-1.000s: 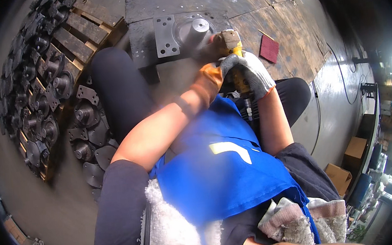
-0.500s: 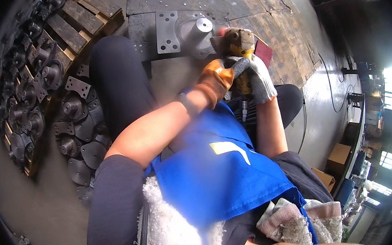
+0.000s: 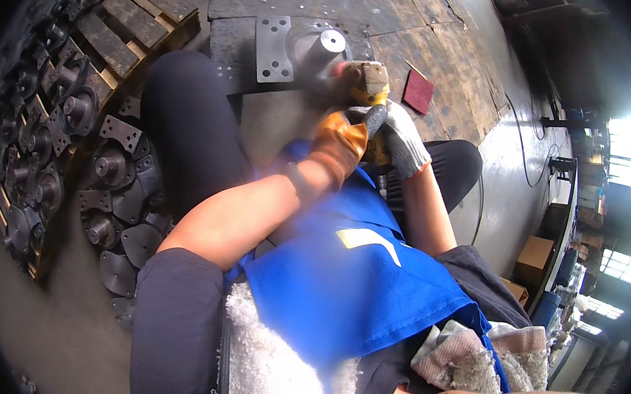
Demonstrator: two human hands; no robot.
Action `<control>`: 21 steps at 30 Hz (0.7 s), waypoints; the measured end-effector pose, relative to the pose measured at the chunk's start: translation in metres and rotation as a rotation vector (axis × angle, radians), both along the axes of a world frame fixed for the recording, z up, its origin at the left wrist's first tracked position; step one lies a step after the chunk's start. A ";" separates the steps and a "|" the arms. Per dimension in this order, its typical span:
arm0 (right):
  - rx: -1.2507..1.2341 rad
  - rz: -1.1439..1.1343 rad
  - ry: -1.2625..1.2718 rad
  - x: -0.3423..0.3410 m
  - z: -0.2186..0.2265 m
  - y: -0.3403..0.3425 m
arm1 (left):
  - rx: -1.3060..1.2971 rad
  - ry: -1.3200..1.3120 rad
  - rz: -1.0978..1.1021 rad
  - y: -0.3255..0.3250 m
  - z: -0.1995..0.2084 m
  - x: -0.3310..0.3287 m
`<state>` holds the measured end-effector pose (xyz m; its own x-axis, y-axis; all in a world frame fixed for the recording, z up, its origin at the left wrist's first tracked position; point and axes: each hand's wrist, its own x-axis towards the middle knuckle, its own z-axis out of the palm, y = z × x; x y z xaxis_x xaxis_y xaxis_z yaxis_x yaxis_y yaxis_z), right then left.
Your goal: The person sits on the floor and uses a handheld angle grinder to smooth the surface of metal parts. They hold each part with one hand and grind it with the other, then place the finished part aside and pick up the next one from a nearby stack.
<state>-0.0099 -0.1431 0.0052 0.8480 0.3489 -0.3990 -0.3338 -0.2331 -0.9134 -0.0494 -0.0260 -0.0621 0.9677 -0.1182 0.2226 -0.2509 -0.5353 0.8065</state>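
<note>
My left hand (image 3: 341, 143), in an orange glove, is closed round the near side of a yellow hand-held grinder (image 3: 366, 78). Wrapped about its body from the other side is my right hand (image 3: 403, 137), in a white knit glove. A metal hose fitting shows below the grip. The grinder's reddish head end sits close beside a metal part (image 3: 273, 49) with a holed flat plate, a round flange and an upright shiny-topped cylinder. Blur hides whether the head touches it. To the right, a dark red square pad (image 3: 418, 92) lies on the boards.
Many similar dark metal parts (image 3: 109, 167) are heaped at the left, on and beside a wooden pallet (image 3: 114, 34). My bent legs flank the work spot. Hoses or cables (image 3: 525, 154) run over the floor at right, near cardboard boxes (image 3: 534, 256).
Both hands and the grinder have shifted left and slightly nearer to me, towards the cylinder's base. The red pad, partly behind the grinder before, now shows whole.
</note>
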 end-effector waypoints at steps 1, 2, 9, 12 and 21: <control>-0.049 0.043 -0.052 0.001 -0.006 -0.005 | -0.285 0.209 0.006 0.000 0.010 -0.001; -0.098 0.086 -0.103 0.004 -0.016 -0.011 | -0.338 0.199 0.000 0.001 0.013 -0.004; -0.309 0.151 -0.312 0.003 -0.008 0.006 | 0.413 -0.270 0.083 0.002 -0.007 -0.005; -0.110 -0.021 -0.155 -0.006 0.009 0.012 | 0.254 -0.075 0.008 0.005 0.006 -0.007; -0.092 0.010 -0.029 0.008 -0.008 0.000 | 0.361 -0.212 0.071 -0.003 -0.015 0.009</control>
